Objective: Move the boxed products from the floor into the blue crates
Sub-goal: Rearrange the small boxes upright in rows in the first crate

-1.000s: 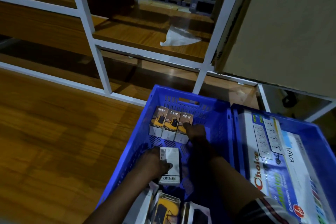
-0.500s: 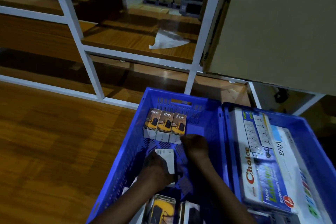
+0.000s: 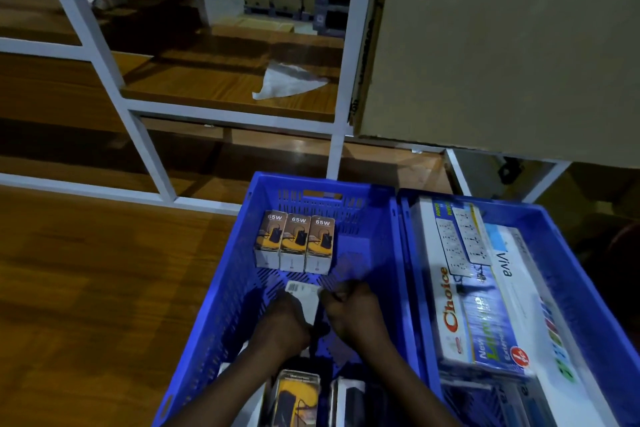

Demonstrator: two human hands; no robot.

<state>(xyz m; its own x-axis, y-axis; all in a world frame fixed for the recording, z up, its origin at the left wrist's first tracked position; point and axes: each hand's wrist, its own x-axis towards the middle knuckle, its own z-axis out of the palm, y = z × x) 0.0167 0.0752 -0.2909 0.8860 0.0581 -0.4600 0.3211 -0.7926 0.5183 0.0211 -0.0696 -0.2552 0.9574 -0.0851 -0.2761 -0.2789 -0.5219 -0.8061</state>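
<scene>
Two blue crates stand side by side on the floor. In the left crate, three 65W boxes stand in a row against the far wall. Both my hands are inside this crate. My left hand grips a small white box with a barcode on its top. My right hand is beside it, fingers curled at the box's right edge. More boxed products lie at the crate's near end. The right crate holds long extension-board boxes.
A white metal shelf frame with wooden shelves stands just behind the crates. A large cardboard carton sits on the shelf above the right crate. A crumpled white sheet lies on a shelf. Wooden floor spreads to the left.
My right hand has pulled back from the row of 65W boxes and come to the white box. My left hand has turned the white box more upright.
</scene>
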